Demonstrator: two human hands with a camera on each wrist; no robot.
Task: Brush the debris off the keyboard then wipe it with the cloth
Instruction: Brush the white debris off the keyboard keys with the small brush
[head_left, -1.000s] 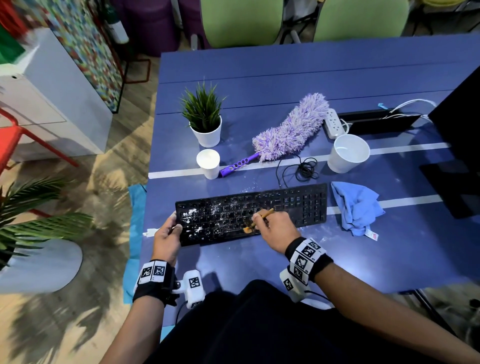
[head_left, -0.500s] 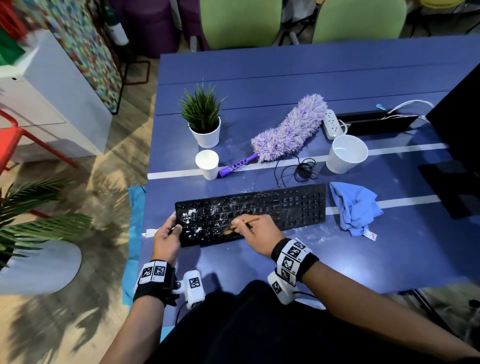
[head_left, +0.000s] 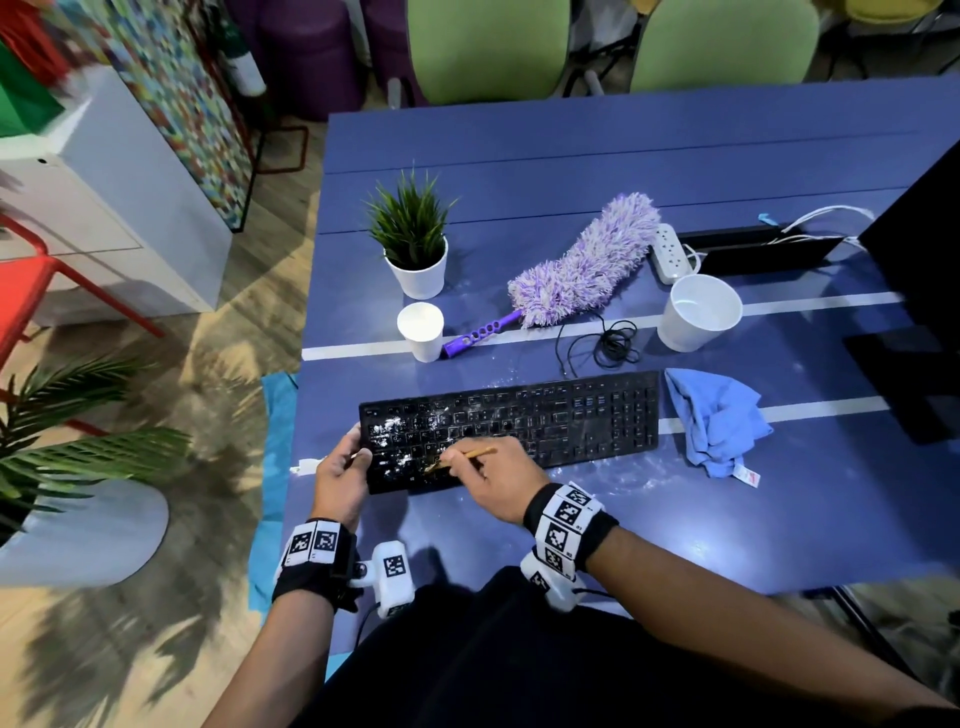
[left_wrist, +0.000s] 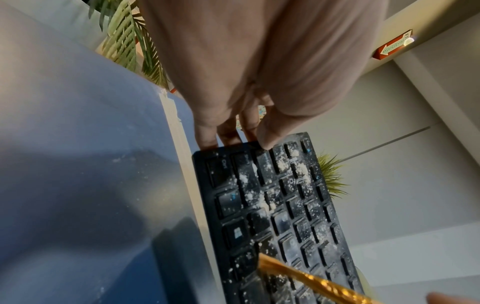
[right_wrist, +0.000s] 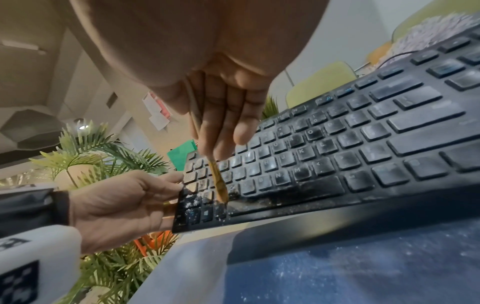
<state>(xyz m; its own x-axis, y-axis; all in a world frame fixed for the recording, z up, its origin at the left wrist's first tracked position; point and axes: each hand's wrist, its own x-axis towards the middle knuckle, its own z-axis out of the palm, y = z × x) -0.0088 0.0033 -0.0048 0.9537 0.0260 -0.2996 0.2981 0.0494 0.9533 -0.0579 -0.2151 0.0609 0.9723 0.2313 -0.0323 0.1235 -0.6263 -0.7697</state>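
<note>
The right hand (head_left: 501, 480) has its grip pinched on a small brush (right_wrist: 217, 181), bristles on the keyboard (head_left: 545, 421)'s dusty left keys; the left hand (head_left: 340, 475) clamps that end, raised off the table (head_left: 675, 519). Brushing is underway; next, sweep the debris (left_wrist: 283, 164) leftward, judging by what remains. The cloth (head_left: 714, 418) waits just right.

Head view: from above, facing forward and down over the table (head_left: 675, 171); widest and farthest.
Left wrist view: close along the left hand (left_wrist: 259, 72), toward the keyboard (left_wrist: 280, 216) end.
Right wrist view: low, close, along the right hand (right_wrist: 221, 102).
Shared: keyboard's dusty left end, brush (right_wrist: 218, 181).
</note>
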